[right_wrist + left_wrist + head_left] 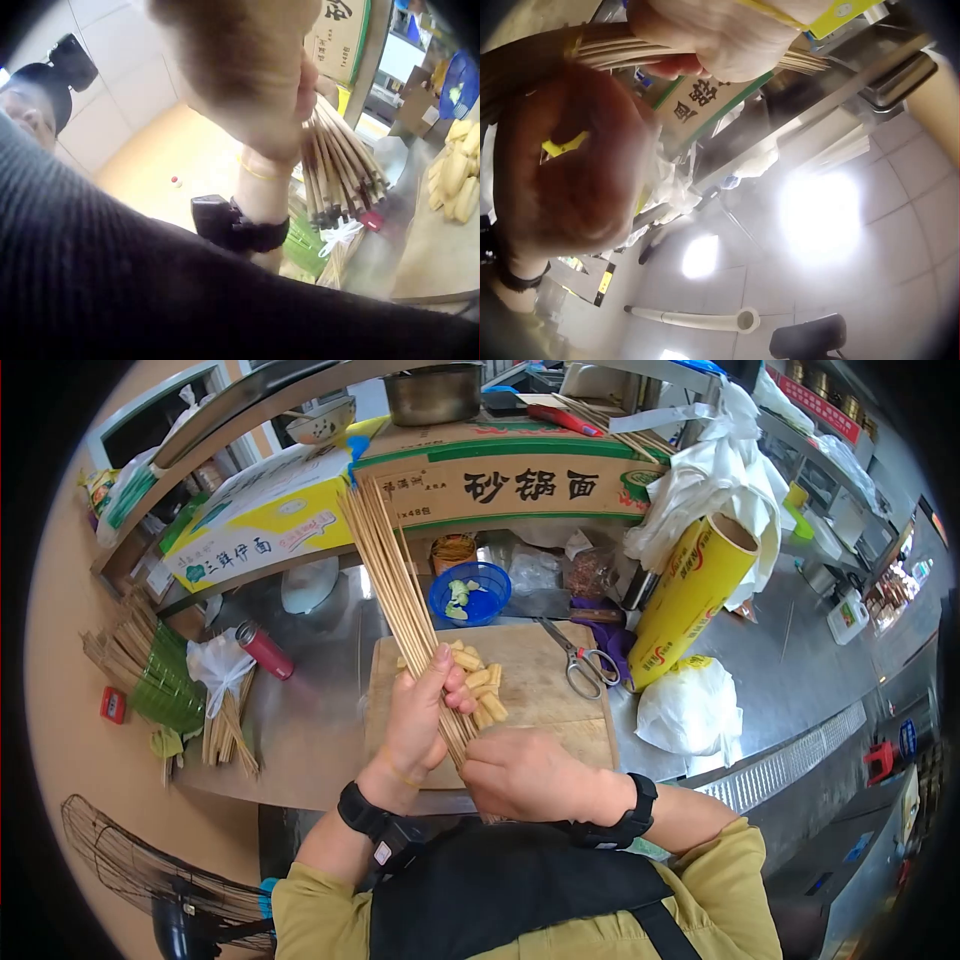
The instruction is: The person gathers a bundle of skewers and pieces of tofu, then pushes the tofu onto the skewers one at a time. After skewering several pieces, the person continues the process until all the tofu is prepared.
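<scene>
A long bundle of bamboo skewers [395, 580] slants up and away in front of me. My left hand [418, 710] grips it around the lower part, thumb across the sticks. At the near end, my right hand [530, 772] has its fingers curled against the sticks; the palm side is hidden in the head view. A thin yellowish band [574, 41] shows across the bundle beside the right fingers in the left wrist view. Behind the hands, pale yellow cut food pieces [485, 685] lie piled on a wooden cutting board [545, 730].
Scissors [580, 660] lie at the board's right edge. Beyond the board stands a blue basket [470, 595] with green scraps. To the right are a yellow film roll [690, 600] and a white bag [690, 710]; on the left, a red can [265, 650] and more skewers [228, 725].
</scene>
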{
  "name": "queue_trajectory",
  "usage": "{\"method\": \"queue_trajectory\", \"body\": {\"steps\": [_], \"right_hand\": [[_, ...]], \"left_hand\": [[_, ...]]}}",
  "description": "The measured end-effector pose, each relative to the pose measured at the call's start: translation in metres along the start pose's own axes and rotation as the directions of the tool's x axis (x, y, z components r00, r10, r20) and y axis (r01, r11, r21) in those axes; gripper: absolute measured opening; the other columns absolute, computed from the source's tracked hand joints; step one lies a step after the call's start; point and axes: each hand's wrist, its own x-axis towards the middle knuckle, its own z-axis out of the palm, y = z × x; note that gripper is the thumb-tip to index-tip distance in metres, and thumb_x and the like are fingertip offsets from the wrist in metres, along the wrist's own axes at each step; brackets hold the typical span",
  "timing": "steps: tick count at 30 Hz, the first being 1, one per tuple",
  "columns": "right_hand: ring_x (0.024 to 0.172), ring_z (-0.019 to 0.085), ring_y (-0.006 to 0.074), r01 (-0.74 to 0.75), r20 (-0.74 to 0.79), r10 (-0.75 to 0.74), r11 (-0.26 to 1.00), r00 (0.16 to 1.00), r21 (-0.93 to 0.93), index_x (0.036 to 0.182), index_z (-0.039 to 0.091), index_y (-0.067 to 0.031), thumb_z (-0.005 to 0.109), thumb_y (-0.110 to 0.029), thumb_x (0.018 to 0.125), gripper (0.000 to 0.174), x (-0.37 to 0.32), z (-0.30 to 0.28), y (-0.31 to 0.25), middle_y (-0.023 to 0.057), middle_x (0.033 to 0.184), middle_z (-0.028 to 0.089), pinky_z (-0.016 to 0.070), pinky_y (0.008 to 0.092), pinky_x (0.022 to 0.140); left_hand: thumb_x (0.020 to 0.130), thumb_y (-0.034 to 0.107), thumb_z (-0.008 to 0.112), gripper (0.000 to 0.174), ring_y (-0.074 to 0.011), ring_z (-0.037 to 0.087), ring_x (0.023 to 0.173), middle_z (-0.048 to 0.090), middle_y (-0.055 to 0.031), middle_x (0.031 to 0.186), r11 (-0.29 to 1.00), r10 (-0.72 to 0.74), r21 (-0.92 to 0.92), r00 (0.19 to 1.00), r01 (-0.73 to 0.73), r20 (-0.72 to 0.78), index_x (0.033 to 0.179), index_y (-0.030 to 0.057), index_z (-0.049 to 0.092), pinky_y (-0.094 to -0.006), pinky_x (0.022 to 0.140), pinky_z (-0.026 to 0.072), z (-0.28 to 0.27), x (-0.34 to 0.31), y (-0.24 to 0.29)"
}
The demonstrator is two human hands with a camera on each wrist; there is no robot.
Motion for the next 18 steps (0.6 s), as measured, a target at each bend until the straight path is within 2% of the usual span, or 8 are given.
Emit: {"method": "queue_trajectory", "body": {"steps": [2,5,8,10,12,13,15,18], "right_hand": [[0.068,0.056,0.0269,-0.134,0.217,0.100,0.980,0.971,0.148,0.074,0.052,-0.0077,0.063,-0.015,0.068,0.015,0.007,-0.003,-0.004,0.0077,0.073,0.051,0.0446,0.0375,0.059],[0.069,0.057,0.0281,-0.207,0.430,0.057,0.928,0.901,0.310,0.074,0.054,-0.0074,0.061,-0.016,0.069,0.012,0.009,0.001,0.001,0.0070,0.075,0.056,0.0440,0.0384,0.059],[0.070,0.057,0.0275,-0.250,0.712,-0.120,0.885,0.692,0.392,0.075,0.056,-0.0053,0.061,-0.014,0.071,0.011,-0.001,-0.003,0.001,0.0077,0.077,0.059,0.0436,0.0373,0.059],[0.067,0.057,0.0249,-0.234,0.629,-0.226,0.793,0.744,0.562,0.079,0.059,-0.0049,0.060,-0.009,0.074,0.007,-0.029,0.008,0.015,0.0082,0.077,0.059,0.0435,0.0334,0.059],[0.064,0.055,0.0163,-0.524,0.591,0.047,0.523,0.805,0.672,0.082,0.062,-0.0057,0.061,-0.010,0.078,0.006,-0.042,0.005,0.036,0.0014,0.071,0.058,0.0439,0.0286,0.060],[0.064,0.053,0.0111,-0.665,0.623,0.232,0.296,0.747,0.686,0.086,0.062,-0.0059,0.060,-0.009,0.081,0.006,-0.046,0.000,0.046,-0.0022,0.072,0.057,0.0433,0.0254,0.060],[0.066,0.051,0.0037,-0.561,0.415,0.496,0.188,0.763,0.807,0.092,0.061,-0.0056,0.059,-0.009,0.085,0.008,-0.029,-0.013,0.056,-0.0060,0.075,0.056,0.0414,0.0197,0.059],[0.062,0.046,0.0004,-0.397,0.284,0.609,0.056,0.741,0.916,0.091,0.061,-0.0047,0.062,-0.008,0.084,0.008,-0.002,-0.021,0.051,-0.0056,0.073,0.054,0.0345,0.0151,0.055]], "left_hand": [[0.095,0.024,0.051,0.016,-0.0058,0.038,0.056,0.040,0.0037,0.067,1.000,0.008,-0.019,1.000,-0.008,-0.030,0.088,0.0105,0.046,-0.0217,0.053,0.0390,-0.006,-0.004,0.010],[0.095,0.025,0.051,0.017,-0.0054,0.036,0.055,0.039,0.0045,0.066,0.980,0.144,-0.126,0.985,-0.155,-0.091,0.085,0.0108,0.046,-0.0211,0.051,0.0364,-0.035,0.003,0.031],[0.096,0.025,0.050,0.020,-0.0053,0.035,0.054,0.037,0.0050,0.064,0.913,0.306,-0.245,0.945,-0.327,-0.117,0.082,0.0112,0.045,-0.0210,0.050,0.0340,-0.087,0.013,0.063],[0.097,0.023,0.048,0.022,-0.0049,0.034,0.052,0.036,0.0051,0.063,0.806,0.499,-0.255,0.844,-0.535,-0.194,0.079,0.0118,0.044,-0.0208,0.049,0.0330,-0.128,0.009,0.104],[0.097,0.022,0.046,0.023,-0.0041,0.032,0.051,0.035,0.0054,0.063,0.760,0.578,-0.172,0.773,-0.626,-0.261,0.077,0.0121,0.043,-0.0203,0.049,0.0320,-0.124,-0.018,0.134],[0.097,0.022,0.046,0.023,-0.0038,0.032,0.051,0.035,0.0054,0.063,0.791,0.585,-0.074,0.787,-0.607,-0.196,0.077,0.0120,0.042,-0.0202,0.048,0.0315,-0.110,-0.027,0.133],[0.098,0.022,0.043,0.018,-0.0024,0.031,0.050,0.033,0.0071,0.062,0.845,0.534,0.047,0.846,-0.533,0.010,0.084,0.0116,0.046,-0.0185,0.046,0.0293,-0.092,-0.034,0.107],[0.092,0.025,0.055,0.019,-0.0031,0.034,0.049,0.039,0.0068,0.063,0.933,0.226,0.285,0.974,-0.218,0.007,0.096,0.0074,0.051,-0.0203,0.044,0.0301,-0.042,-0.040,0.048]]}}
